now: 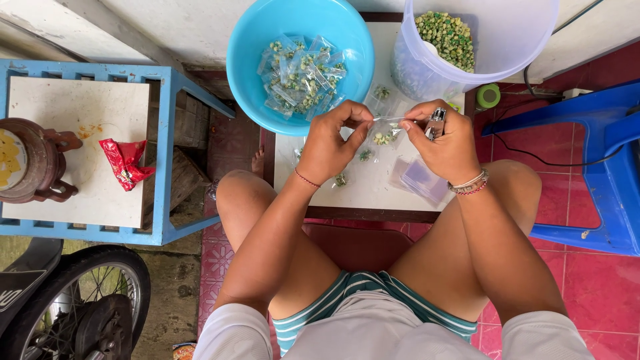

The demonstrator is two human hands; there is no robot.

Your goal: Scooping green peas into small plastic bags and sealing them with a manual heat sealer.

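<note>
My left hand (330, 143) and my right hand (445, 141) together pinch the top edge of a small clear plastic bag (385, 133) with a few green peas in it, held above a low white table (373, 190). My right hand also grips a small metal stapler (435, 123) against its palm. A round blue bowl (250, 60) full of several filled little bags stands just beyond my left hand. A clear plastic bucket (513, 40) with loose green peas stands beyond my right hand. A stack of empty clear bags (420, 180) lies under my right wrist.
A blue-framed stand (167, 153) at the left carries a brown pot (30, 160) and a crumpled red wrapper (125, 162). A blue plastic chair (600, 153) is at the right. A motorbike wheel (87, 307) is at the lower left. Green tape roll (489, 95) lies near the bucket.
</note>
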